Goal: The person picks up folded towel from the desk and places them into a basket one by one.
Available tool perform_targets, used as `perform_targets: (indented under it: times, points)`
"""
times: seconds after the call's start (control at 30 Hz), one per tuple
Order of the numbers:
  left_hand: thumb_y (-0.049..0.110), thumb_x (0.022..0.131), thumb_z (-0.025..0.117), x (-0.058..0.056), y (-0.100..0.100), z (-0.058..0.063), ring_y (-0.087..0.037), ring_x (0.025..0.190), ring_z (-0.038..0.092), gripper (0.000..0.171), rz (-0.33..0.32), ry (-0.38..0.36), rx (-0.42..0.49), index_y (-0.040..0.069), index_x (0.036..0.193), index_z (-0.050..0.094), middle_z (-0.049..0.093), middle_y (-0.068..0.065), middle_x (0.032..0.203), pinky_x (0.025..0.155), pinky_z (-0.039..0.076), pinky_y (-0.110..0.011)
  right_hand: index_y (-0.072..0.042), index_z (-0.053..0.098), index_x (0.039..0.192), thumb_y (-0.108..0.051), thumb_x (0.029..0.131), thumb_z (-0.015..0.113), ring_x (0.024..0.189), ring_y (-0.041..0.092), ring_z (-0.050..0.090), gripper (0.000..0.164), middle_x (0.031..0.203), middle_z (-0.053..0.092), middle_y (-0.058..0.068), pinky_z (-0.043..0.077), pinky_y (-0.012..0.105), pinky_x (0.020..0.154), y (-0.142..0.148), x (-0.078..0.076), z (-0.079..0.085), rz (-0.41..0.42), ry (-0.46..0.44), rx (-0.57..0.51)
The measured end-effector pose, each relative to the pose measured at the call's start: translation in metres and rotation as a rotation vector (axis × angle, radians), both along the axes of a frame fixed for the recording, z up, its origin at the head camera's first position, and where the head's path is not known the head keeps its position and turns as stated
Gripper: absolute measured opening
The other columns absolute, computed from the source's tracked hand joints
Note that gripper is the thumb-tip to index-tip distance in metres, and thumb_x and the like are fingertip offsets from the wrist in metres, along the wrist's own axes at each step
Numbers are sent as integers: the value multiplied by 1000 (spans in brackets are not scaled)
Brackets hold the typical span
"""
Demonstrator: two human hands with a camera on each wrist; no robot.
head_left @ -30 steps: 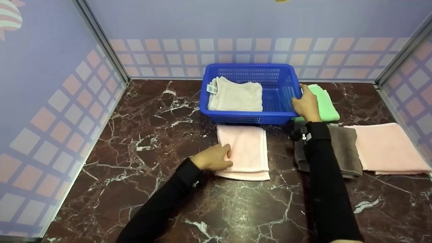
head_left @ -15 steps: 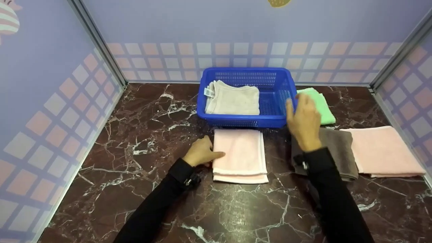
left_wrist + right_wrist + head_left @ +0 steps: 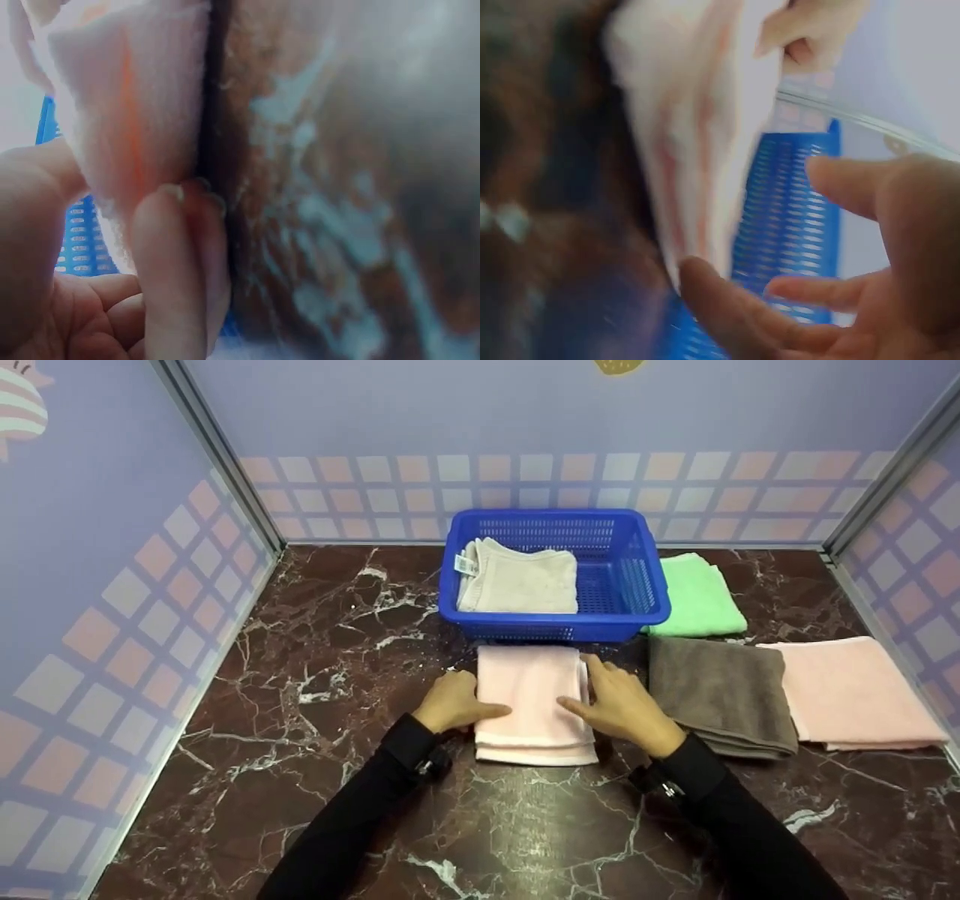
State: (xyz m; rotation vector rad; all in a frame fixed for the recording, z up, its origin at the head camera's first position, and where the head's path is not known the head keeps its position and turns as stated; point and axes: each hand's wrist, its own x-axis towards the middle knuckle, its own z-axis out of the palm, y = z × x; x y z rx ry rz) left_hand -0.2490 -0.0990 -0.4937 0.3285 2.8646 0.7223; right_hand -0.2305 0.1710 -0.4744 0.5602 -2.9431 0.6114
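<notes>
The left hand (image 3: 454, 703) pinches the left edge of the folded pink towel (image 3: 531, 690), thumb on top; the right hand (image 3: 622, 703), thumb and fingers spread apart, is at its right edge; the towel lies between them, long axis towards the blue basket (image 3: 555, 628) just beyond; dark marbled tabletop (image 3: 360, 660) beneath; patterned panels (image 3: 525, 405) behind and at both sides.

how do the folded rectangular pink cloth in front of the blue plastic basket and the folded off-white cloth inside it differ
Place: the pink cloth lies on the dark marbled table; the off-white cloth sits inside the blue basket.
Label: the off-white cloth shows a white tag; the pink cloth, none.
Outline: the pink cloth has fairly straight edges; the off-white cloth has a dipping far edge.
Both are folded.
</notes>
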Motion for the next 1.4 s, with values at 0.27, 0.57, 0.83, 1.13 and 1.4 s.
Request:
perform_targets:
  times: [0.27, 0.57, 0.83, 1.13, 1.4]
  points:
    - [51, 76, 73, -3, 7, -9, -23, 66, 58, 47, -100, 11, 6, 5, 77, 63, 64, -11, 76, 66, 52, -39, 3, 24, 148, -35, 73, 79, 75, 32, 64, 101, 84, 66, 21, 53, 49, 72, -11, -2, -20, 100, -167, -18]
    - [31, 82, 73, -8, 10, -17, -15, 72, 57, 27, -249, -20, 207, 7, 91, 63, 63, -3, 80, 69, 51, -32, 3, 34, 143, -15, 77, 67, 68, 21, 59, 76, 89, 67, 17, 54, 38, 67, -12, 4, -31, 199, -141, -142]
    - [26, 83, 72, -5, 12, -4, -11, 65, 56, 21, -271, -48, 270, 9, 87, 60, 59, 1, 74, 60, 49, -28, -6, 44, 135, -4, 73, 64, 78, 21, 57, 65, 95, 63, 11, 51, 37, 75, -14, 1, -31, 245, -156, -256]
    - [24, 87, 70, 3, 2, 48, -12, 72, 66, 29, -301, 10, 485, 9, 110, 64, 70, -3, 91, 64, 56, -27, -9, 47, 130, 0, 70, 64, 83, 20, 59, 63, 106, 65, 13, 51, 36, 78, -13, 0, 15, 302, -22, -403]
    - [35, 95, 58, -19, 3, 84, -16, 81, 68, 45, -251, 144, 625, 6, 128, 54, 69, -7, 102, 68, 57, -28, -7, 43, 134, 6, 77, 62, 72, 18, 58, 62, 102, 64, 14, 52, 32, 64, -11, -28, 73, 305, 47, -441]
